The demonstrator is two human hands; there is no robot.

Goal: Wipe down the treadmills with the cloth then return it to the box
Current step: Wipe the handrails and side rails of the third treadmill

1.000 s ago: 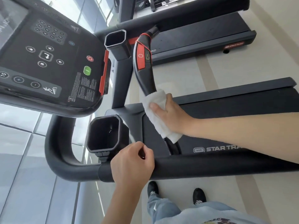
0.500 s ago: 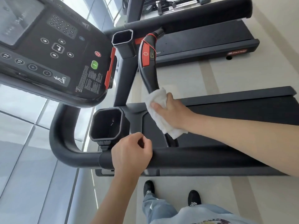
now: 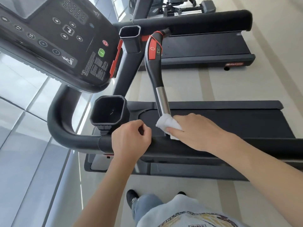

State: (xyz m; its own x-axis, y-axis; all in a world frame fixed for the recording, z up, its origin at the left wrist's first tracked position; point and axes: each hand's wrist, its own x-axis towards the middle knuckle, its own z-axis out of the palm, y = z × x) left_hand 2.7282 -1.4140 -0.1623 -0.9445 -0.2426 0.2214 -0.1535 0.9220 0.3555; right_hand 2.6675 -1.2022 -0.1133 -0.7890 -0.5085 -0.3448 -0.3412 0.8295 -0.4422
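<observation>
A white cloth [image 3: 167, 124] is wrapped round the lower end of the treadmill's inner handle [image 3: 161, 97], a black bar with a silver section and a red button pad near its top. My right hand [image 3: 195, 131] grips the cloth there, just above the black side rail [image 3: 78, 138]. My left hand [image 3: 131, 140] rests on that rail with its fingers loosely curled and holds nothing. The console [image 3: 54, 38] with its buttons is at the upper left. The box is out of view.
A black cup holder [image 3: 109, 112] sits left of the handle, and another [image 3: 130, 36] higher up. A second treadmill [image 3: 205, 46] stands beyond a strip of pale floor. Glass panels run along the left. My shoes and jeans show at the bottom.
My right hand has slid the cloth down the handle from the black part to its lower end, baring the silver section. My left hand has stayed on the rail.
</observation>
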